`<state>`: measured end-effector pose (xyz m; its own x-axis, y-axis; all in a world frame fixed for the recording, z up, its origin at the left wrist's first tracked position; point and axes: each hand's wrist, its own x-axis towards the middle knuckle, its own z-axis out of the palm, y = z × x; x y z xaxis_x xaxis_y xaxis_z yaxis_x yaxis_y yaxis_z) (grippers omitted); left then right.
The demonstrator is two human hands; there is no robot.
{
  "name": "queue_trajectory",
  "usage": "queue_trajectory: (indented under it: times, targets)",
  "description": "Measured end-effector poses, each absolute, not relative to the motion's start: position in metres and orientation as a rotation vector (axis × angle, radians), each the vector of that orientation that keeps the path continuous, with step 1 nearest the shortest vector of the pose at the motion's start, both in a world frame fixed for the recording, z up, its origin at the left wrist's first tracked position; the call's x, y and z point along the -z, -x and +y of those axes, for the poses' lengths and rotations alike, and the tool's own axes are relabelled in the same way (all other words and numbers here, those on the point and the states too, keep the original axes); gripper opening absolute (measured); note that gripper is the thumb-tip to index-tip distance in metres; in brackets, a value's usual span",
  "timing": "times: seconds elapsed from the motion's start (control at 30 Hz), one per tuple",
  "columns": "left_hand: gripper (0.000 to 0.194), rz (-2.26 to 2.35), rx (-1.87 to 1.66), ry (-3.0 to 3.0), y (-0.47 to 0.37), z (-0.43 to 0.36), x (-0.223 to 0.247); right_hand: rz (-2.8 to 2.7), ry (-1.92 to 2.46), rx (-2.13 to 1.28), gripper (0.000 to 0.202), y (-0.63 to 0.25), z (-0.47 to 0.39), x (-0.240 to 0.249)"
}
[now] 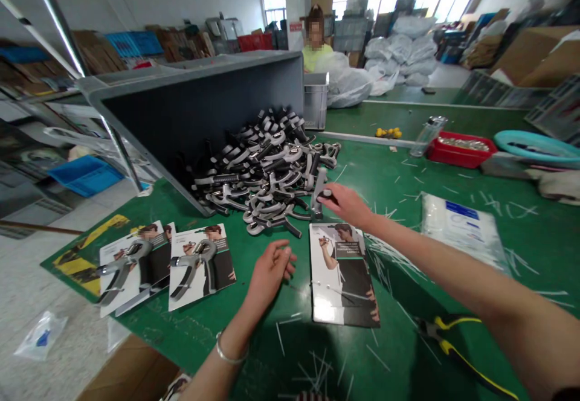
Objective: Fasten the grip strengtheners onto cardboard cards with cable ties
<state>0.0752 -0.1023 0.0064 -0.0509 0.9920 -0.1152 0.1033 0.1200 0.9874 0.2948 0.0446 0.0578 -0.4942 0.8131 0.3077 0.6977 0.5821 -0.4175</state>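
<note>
My right hand [345, 205] is closed round a grey and black hand grip [318, 195] at the right edge of a heap of such grips [267, 171]. The heap spills from a grey crate [190, 81] lying on its side. Left of a printed card [342, 277], my left hand [272, 267] hovers over the green table with its fingers loosely bent and apart, holding nothing. The card lies flat below my right hand, with thin white ties on it. At the left, two hand grips [196, 268] [129, 271] rest on similar cards.
Yellow-handled pliers [446, 340] lie at the lower right of the green table [254, 365]. A plastic-wrapped pack [464, 229], a red tray [460, 152] and a blue basin [539, 146] are at the right. Loose white ties are scattered about. A person [315, 44] is behind the table.
</note>
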Motion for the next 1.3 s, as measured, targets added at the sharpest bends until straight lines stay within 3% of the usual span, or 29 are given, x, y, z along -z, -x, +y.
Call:
queue_trajectory:
  times: [0.1,0.2,0.3,0.4,0.53,0.73,0.9,1.0,1.17,1.3]
  targets:
    - [0.051,1.109,-1.239,-1.0,-0.101,-0.077,-0.031,-1.915,1.236,-0.513,0.026,-0.299,-0.014,-0.057]
    - [0.05,0.941,-1.231,-0.818,-0.122,-0.076,-0.039,-1.938,1.107,-0.583,0.029,-0.297,-0.084,-0.039]
    - [0.045,0.997,-1.24,-0.742,-0.118,-0.088,-0.033,-2.028,1.033,-0.814,0.032,-0.307,-0.144,-0.021]
    - [0.045,1.099,-1.16,-0.864,-0.108,-0.095,-0.028,-1.668,1.178,-1.115,0.023,-0.328,-0.173,-0.016]
    - [0.04,1.132,-1.055,-1.113,-0.125,-0.079,-0.032,-1.22,1.25,-1.487,0.028,-0.347,-0.153,-0.029]
    - [0.032,1.148,-1.009,-1.281,-0.144,-0.039,-0.024,-1.38,1.187,-1.581,0.039,-0.356,-0.078,-0.045]
    - [0.031,1.182,-0.941,-1.615,-0.12,-0.054,-0.004,-1.468,1.236,-1.701,0.037,-0.359,-0.076,-0.028]
    - [0.028,1.208,-0.916,-1.779,-0.117,-0.079,0.006,-1.698,1.429,-1.441,0.027,-0.36,-0.103,-0.016]
    - [0.021,1.284,-0.9,-1.977,-0.125,-0.078,0.01,-2.139,1.503,-0.502,0.015,-0.355,-0.13,-0.02]
    - [0.02,1.334,-0.941,-1.959,-0.14,-0.054,0.004,-2.235,1.348,-0.502,0.016,-0.341,-0.123,-0.015]
